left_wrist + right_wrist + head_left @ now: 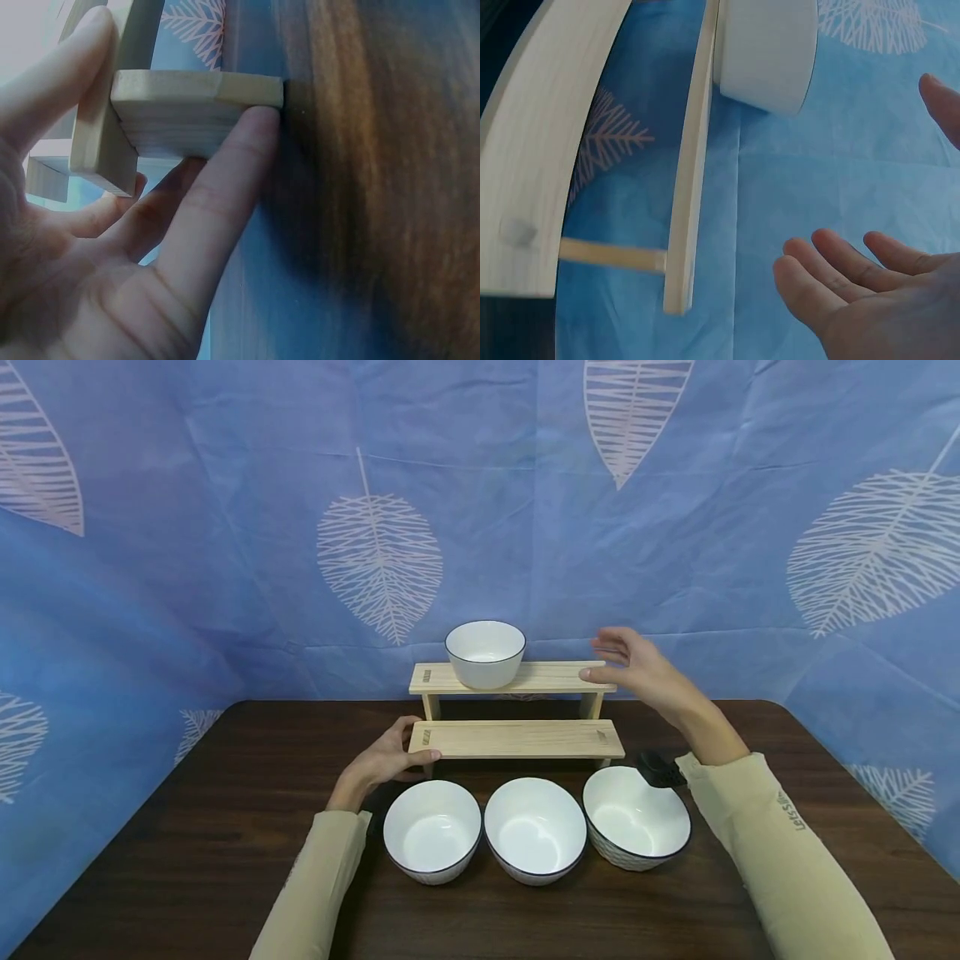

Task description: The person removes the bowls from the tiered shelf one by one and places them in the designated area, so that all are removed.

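Note:
A two-tier wooden shelf (pixel 517 740) stands toward the back of the table. My left hand (pixel 386 756) grips the left end of its lower board, thumb on top and fingers around the end and leg (pixel 199 112). One white bowl with a dark rim (pixel 486 668) sits on the upper board, left of its middle. By the right end of that board is my right hand (pixel 637 672), fingers loosely spread and holding nothing. In the right wrist view the palm of this hand (pixel 885 300) faces the shelf and the bowl (pixel 769 52).
In front of the shelf, three more white bowls stand in a row: left (pixel 432 831), middle (pixel 536 831) and right (pixel 636 817). They sit close together on the dark wooden table (pixel 187 860). Behind hangs a blue cloth (pixel 262 527) with white leaf prints.

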`<state>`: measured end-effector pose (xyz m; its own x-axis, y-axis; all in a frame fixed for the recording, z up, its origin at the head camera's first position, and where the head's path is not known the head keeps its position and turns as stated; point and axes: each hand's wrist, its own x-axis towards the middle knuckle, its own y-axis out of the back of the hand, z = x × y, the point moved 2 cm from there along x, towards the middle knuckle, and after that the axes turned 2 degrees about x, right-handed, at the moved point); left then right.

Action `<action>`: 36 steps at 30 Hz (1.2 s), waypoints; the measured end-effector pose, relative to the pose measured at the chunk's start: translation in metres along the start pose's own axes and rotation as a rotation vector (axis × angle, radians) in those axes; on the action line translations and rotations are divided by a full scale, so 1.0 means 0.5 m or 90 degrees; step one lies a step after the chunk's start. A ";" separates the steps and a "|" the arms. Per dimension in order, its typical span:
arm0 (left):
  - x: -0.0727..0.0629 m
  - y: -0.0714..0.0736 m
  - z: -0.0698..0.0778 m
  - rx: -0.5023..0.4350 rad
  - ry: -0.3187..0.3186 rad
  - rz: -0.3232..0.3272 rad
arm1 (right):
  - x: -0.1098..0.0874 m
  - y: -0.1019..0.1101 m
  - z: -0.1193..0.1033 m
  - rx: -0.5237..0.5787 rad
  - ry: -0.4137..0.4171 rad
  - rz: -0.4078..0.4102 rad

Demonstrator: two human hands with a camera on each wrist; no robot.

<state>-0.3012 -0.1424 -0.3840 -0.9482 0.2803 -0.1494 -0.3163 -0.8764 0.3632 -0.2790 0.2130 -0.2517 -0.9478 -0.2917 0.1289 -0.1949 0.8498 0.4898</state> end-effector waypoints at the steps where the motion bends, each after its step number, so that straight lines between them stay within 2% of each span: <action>1: 0.000 0.000 0.000 0.001 0.001 0.001 | 0.005 -0.004 -0.001 0.002 0.001 0.003; 15: -0.002 0.002 -0.002 0.000 -0.008 -0.003 | 0.080 -0.056 0.004 0.089 -0.034 0.054; 26: -0.005 0.003 0.000 -0.003 -0.010 -0.005 | 0.131 -0.104 0.027 0.129 -0.051 0.039; 36: -0.004 0.000 0.000 -0.003 -0.011 -0.005 | 0.154 -0.136 0.031 0.152 -0.042 0.028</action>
<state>-0.2994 -0.1430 -0.3837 -0.9462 0.2934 -0.1368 -0.3234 -0.8759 0.3582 -0.3426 0.1395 -0.2887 -0.9698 -0.2288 0.0847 -0.1992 0.9429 0.2669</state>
